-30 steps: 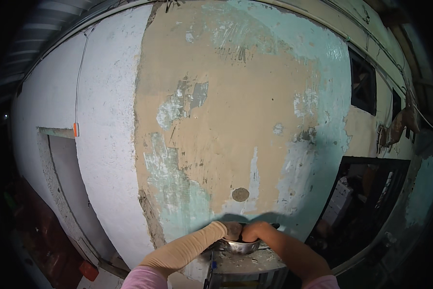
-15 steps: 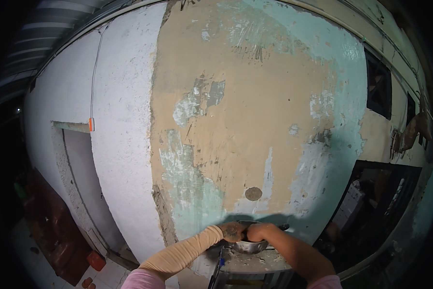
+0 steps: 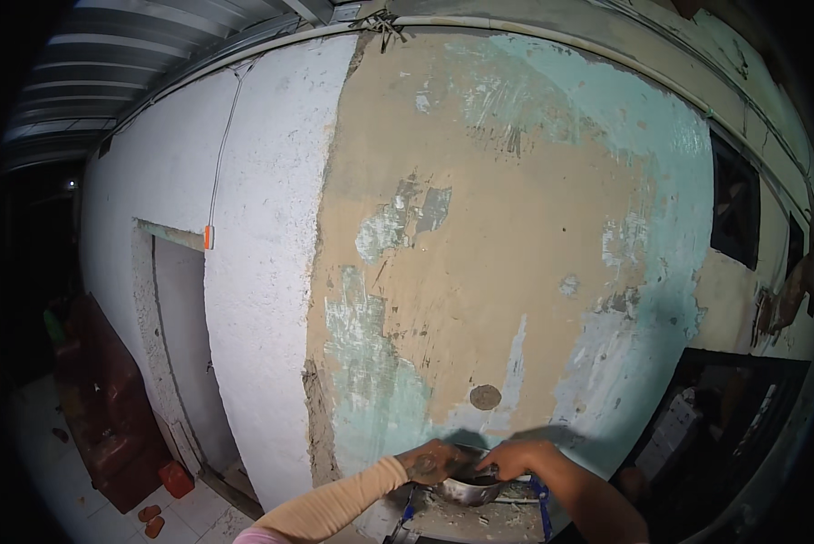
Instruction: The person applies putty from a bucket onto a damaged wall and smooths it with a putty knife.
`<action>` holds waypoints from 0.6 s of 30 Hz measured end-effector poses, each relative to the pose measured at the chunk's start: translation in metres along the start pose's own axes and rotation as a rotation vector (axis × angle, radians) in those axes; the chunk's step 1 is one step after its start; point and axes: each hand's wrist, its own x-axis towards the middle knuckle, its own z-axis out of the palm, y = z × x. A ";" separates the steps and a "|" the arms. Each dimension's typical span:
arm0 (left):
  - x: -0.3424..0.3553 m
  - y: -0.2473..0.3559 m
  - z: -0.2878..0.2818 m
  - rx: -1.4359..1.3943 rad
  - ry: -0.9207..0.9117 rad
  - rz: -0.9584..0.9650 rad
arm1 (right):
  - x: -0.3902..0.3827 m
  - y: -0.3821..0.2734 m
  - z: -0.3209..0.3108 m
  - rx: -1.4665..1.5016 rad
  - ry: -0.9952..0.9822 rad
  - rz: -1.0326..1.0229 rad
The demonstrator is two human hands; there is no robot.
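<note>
A steel bowl (image 3: 470,490) sits on a debris-speckled stand (image 3: 505,518) against the patchy beige and turquoise wall (image 3: 479,299). My left hand (image 3: 430,462), its forearm in a tan sleeve, is closed at the bowl's left rim, with what it grips partly hidden. My right hand (image 3: 520,461) reaches over the right rim, fingers bent down to the dark inside of the bowl; whatever is between them is too small to make out.
A white wall with a doorway (image 3: 179,326) is on the left, beside a dark red piece of furniture (image 3: 108,408), a red container (image 3: 177,480) and orange sandals (image 3: 152,521). An orange-trimmed switch box (image 3: 208,238) hangs there. At right is a dark window opening (image 3: 670,426); pipes (image 3: 479,23) run above.
The view has shifted, so the wall sits lower and farther right in the picture. My right hand has risen slightly out of the bowl, showing more of its bent fingers.
</note>
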 end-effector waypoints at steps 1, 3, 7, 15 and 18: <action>-0.007 -0.006 0.006 0.011 0.023 -0.016 | 0.000 0.004 0.006 0.023 0.038 -0.047; -0.024 0.001 0.008 0.068 0.142 -0.034 | -0.003 0.004 0.013 0.006 0.093 -0.058; -0.051 0.020 0.006 0.119 0.122 -0.189 | -0.031 -0.010 -0.004 -0.062 0.223 -0.048; -0.120 0.025 0.015 0.171 0.505 -0.297 | -0.097 -0.034 -0.092 0.442 0.636 -0.220; -0.132 0.033 0.009 -0.197 0.648 -0.314 | -0.078 -0.060 -0.125 0.661 0.753 -0.150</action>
